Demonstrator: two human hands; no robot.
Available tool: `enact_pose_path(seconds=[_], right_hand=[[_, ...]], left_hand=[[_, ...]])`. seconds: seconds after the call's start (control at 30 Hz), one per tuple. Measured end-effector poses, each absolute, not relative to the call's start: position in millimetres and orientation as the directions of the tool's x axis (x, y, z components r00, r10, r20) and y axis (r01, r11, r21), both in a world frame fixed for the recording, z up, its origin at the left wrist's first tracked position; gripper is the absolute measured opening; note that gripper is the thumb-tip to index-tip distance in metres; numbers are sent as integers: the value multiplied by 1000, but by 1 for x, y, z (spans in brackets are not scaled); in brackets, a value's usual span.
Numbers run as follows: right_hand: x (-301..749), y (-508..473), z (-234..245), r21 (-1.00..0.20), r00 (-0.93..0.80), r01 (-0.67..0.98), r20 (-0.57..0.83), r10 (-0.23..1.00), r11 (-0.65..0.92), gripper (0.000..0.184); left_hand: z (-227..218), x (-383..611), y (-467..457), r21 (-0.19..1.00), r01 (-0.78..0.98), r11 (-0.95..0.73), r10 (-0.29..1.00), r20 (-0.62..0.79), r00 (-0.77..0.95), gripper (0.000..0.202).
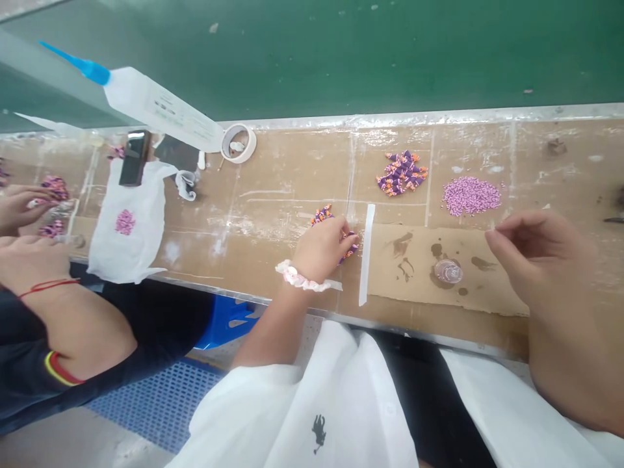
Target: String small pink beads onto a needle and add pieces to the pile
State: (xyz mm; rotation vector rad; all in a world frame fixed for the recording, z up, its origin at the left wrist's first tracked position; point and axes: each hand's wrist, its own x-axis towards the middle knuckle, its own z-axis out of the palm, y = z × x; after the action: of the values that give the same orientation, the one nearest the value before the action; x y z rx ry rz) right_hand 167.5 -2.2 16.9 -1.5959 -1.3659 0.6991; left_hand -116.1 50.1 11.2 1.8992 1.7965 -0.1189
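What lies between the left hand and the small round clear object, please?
In the head view: purple-and-orange pieces beside the left hand, then a white strip, then stained cardboard, on which the small round clear object sits.

Pieces point(402, 173) are purple (orange-patterned), beads point(471, 195) pink.

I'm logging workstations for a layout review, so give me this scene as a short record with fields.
Left hand: the person's left hand is over a small purple-and-orange pile; its grip is hidden
Right hand: the person's right hand has thumb and finger close together; anything between them is too small to tell
Beyond the hands: larger purple-and-orange pile, pink bead-like pile
Between the hands: clear round item on a stained cardboard piece
Further left: blue-tipped bottle, tape roll, phone
Co-worker: hand at far left
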Motion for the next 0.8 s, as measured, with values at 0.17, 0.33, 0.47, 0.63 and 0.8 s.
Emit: enact_pose_path(seconds=[0.17,0.33,0.47,0.63,0.8], right_hand=[[167,-1,14,-881,234,472,148,961,20,10],[172,3,12,-855,239,519,172,956,24,10],[177,5,12,-803,191,591,229,955,74,5],[171,3,11,-793,-51,560,256,965,239,21],[162,-1,6,-830,-107,502,219,970,243,16]], left_hand=[[1,-106,47,141,990,-5,901,-428,66,21],[2,-103,50,178,981,-80,924,-355,140,17],[13,-86,51,392,893,-221,943,-147,298,17],[17,-38,42,743,558,-370,868,63,492,18],[-4,-9,28,746,419,-517,836,334,436,22]])
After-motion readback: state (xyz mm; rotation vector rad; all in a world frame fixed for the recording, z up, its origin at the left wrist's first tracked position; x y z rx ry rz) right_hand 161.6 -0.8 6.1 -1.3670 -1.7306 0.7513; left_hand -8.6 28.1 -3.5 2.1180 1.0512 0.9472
